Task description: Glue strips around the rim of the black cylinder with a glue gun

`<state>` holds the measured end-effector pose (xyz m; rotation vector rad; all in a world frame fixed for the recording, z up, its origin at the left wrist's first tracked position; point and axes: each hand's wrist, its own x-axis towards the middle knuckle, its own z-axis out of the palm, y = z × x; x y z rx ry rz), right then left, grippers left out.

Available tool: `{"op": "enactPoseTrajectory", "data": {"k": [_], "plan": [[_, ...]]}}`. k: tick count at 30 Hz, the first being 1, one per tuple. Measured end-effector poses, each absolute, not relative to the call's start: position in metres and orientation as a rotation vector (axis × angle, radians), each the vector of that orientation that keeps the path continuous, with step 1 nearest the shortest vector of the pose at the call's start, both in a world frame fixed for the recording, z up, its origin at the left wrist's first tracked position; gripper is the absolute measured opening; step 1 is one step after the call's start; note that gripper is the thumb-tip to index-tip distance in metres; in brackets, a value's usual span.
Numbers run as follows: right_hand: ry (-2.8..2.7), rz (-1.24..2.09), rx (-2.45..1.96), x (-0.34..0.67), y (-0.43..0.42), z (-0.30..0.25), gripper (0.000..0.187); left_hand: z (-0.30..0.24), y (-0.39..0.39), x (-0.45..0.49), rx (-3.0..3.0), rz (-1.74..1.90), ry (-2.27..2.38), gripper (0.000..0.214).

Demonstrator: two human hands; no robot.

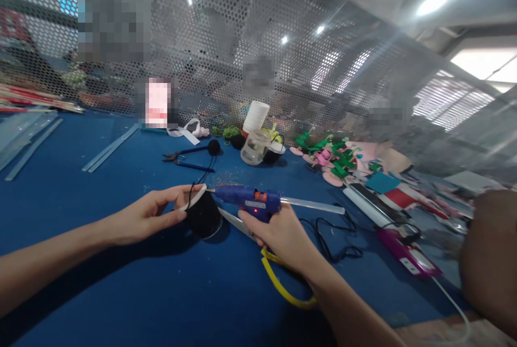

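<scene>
My left hand point(161, 212) pinches the white rim of a small cup wrapped in black yarn point(204, 216), which is tilted above the blue table. A blue hot glue gun point(248, 200) is in my right hand point(283, 231), its fingers wrapped round the handle. The gun's nozzle meets the cup's white rim, and a clear glue stick point(313, 205) sticks out of its back. Beneath my right hand lie scissors with yellow handles point(283, 285), their blades pointing toward the cup. Black yarn runs from the cup toward a black yarn ball point(214, 147).
Pliers point(177, 158) lie behind the cup. Further back stand paper cups point(257, 115) and a clear plastic cup point(255, 147). Pink and green craft pieces point(327, 158) are at the right, near a purple power strip point(407, 252) and black cord point(335, 252). A perforated metal screen point(218, 40) borders the table.
</scene>
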<state>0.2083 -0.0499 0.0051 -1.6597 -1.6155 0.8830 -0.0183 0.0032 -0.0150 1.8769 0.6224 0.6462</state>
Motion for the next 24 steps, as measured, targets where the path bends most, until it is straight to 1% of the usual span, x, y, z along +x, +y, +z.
{"op": "enactPoseTrajectory", "data": {"k": [10, 18, 24], "plan": [[-1.605, 0.894, -1.634, 0.2079, -0.0525, 0.0058, 0.024, -0.0154, 0.0036, -0.0194, 1.880, 0.648, 0.610, 0.021], [-1.637, 0.867, -1.640, 0.2081, -0.0524, 0.0062, 0.027, -0.0144, 0.0024, -0.0187, 1.862, 0.645, 0.616, 0.022], [-1.626, 0.874, -1.651, 0.2050, -0.0557, 0.0110, 0.025, -0.0142, 0.0030, -0.0184, 1.877, 0.635, 0.596, 0.020]]}}
